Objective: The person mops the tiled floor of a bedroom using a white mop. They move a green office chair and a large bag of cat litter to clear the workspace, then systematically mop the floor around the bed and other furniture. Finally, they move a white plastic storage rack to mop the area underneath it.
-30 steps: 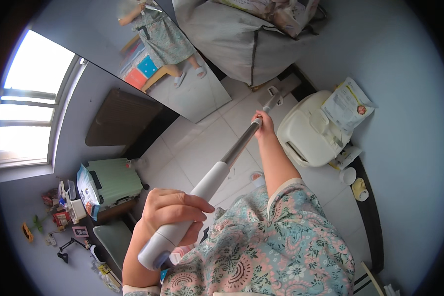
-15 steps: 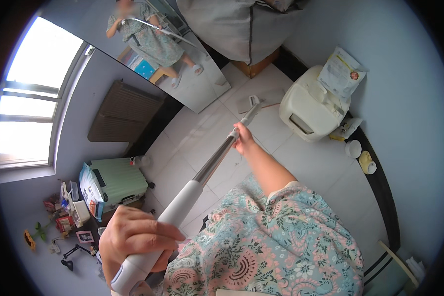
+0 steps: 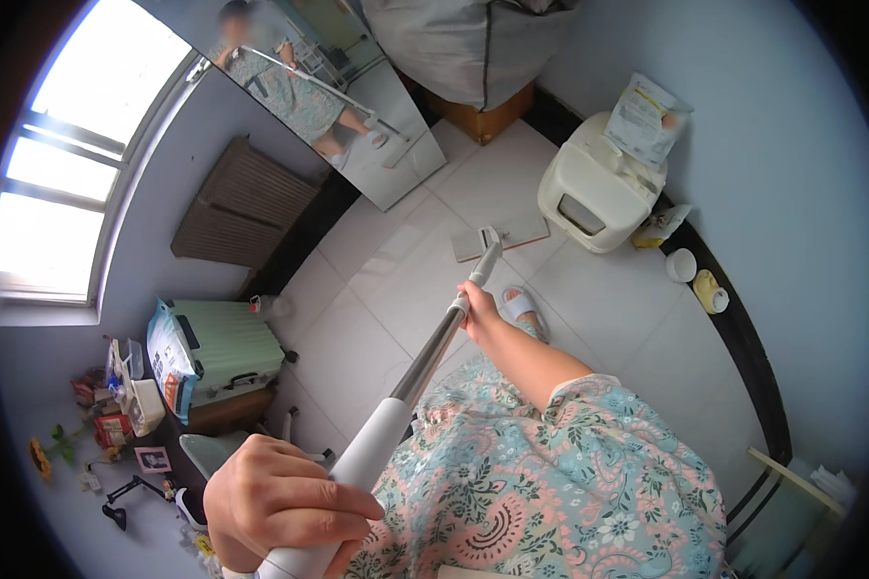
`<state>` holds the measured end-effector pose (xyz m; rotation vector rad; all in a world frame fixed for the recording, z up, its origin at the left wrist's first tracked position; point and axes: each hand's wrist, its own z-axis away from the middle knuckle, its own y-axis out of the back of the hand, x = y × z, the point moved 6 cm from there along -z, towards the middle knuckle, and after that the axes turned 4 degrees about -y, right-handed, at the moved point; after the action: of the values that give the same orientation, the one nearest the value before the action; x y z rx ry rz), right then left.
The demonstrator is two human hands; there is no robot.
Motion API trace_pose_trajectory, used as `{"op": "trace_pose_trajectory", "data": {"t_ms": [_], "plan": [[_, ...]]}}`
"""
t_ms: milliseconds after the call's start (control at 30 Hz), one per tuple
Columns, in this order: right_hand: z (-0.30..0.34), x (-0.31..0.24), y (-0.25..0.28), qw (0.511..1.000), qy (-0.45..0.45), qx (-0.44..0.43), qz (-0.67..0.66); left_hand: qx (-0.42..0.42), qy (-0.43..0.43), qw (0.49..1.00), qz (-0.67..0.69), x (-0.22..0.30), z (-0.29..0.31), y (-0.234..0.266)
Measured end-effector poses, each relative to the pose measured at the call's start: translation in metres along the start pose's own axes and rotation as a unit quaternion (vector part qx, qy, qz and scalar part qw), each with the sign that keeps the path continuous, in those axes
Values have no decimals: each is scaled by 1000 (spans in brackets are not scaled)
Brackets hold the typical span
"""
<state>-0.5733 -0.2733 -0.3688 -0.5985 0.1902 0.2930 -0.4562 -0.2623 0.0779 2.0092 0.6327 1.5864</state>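
Two hands are gripping one mop point(image 3: 425, 362): the left hand point(image 3: 280, 502) and the right hand point(image 3: 480, 307). One mirror point(image 3: 343, 106) is leaning against the wall, one green suitcase point(image 3: 227, 347) is sitting under the one window point(image 3: 58, 183), and one white appliance point(image 3: 599, 188) is standing by the far wall. One white slipper point(image 3: 523, 309) is showing on the tiled floor point(image 3: 396, 270).

Pale tiles, floral dress, white mop

The mop point(image 3: 425, 367) has a white grip, a grey metal shaft and a white flat head; the dress point(image 3: 550, 482) is mint with pink and dark green flowers. The floor point(image 3: 396, 280) is white tile, the suitcase point(image 3: 227, 352) pale green, the bin point(image 3: 594, 188) cream, the radiator point(image 3: 241, 207) brown, the walls point(image 3: 772, 145) light blue-grey.
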Motion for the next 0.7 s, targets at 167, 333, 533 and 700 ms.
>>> {"op": "trace_pose_trajectory", "data": {"t_ms": [167, 333, 533, 700], "plan": [[36, 18, 28, 999, -29, 26, 11, -19, -17, 999, 40, 18, 11, -7], [52, 46, 1, 993, -108, -31, 46, 141, 71, 987, -33, 62, 31, -1], [45, 7, -17, 993, -77, -85, 11, 574, 89, 803, -133, 57, 71, -26], [-1, -11, -11, 982, -116, -94, 116, 638, 199, 725, -165, 57, 40, -60]]}}
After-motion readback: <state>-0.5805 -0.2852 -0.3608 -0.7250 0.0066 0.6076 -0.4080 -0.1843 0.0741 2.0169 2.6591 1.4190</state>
